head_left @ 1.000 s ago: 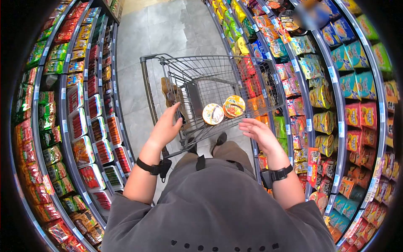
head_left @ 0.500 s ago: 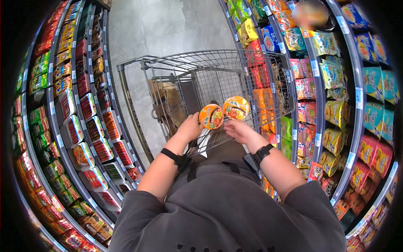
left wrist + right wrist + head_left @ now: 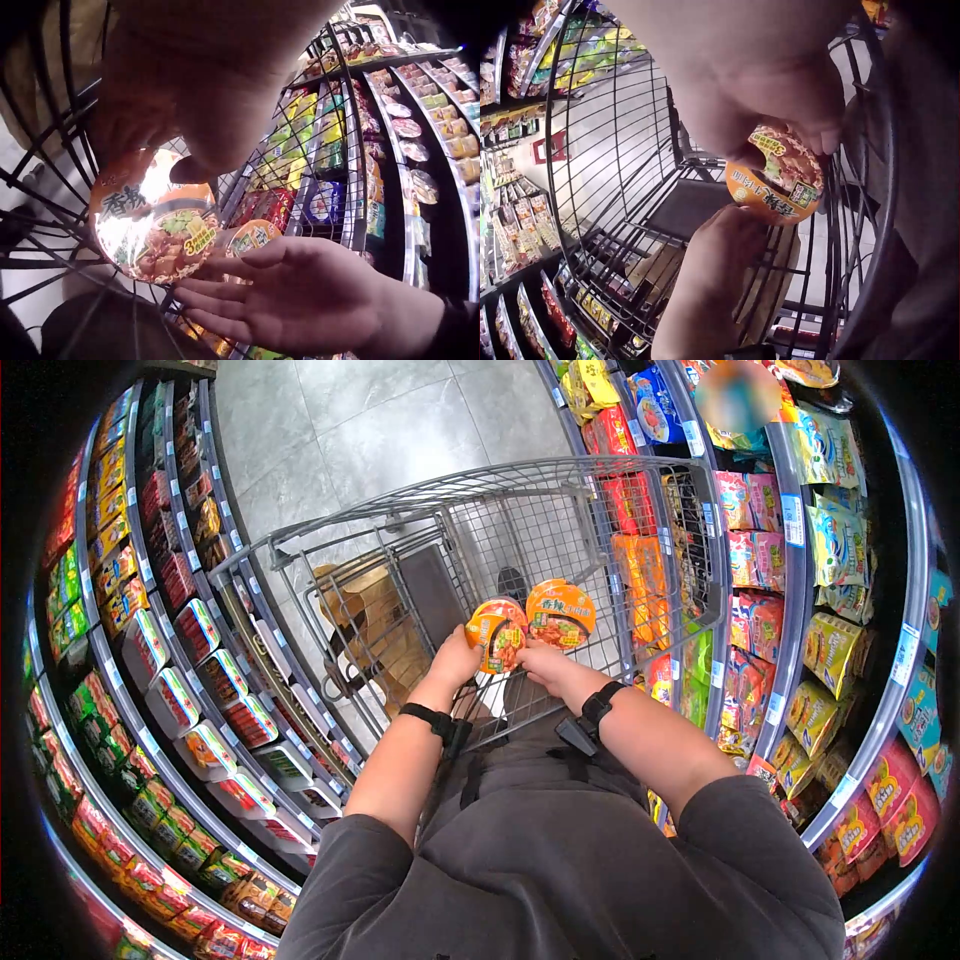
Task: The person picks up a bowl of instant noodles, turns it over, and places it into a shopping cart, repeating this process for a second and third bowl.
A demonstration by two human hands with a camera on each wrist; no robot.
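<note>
My left hand (image 3: 458,658) grips the left edge of an orange instant noodle bowl (image 3: 497,632), its printed lid turned up toward my head. In the left wrist view that noodle bowl (image 3: 154,217) shows noodles printed on a glossy lid. My right hand (image 3: 548,665) is at the bowl's right edge; the left wrist view shows the right hand (image 3: 300,296) palm up with fingers fairly straight alongside it. A second orange noodle bowl (image 3: 560,613) is just right of the first, over the grey wire cart (image 3: 480,480).
A brown paper bag (image 3: 372,615) and a dark flat panel (image 3: 432,588) are at the cart's left. Shelves of packets (image 3: 745,615) line the right side, and trays and packets (image 3: 215,660) the left. Grey tiled floor (image 3: 350,410) runs ahead.
My hands have come in to the bowls from both sides. The left hand has taken hold of the left bowl and tilted it. The cart appears larger and further left in view.
</note>
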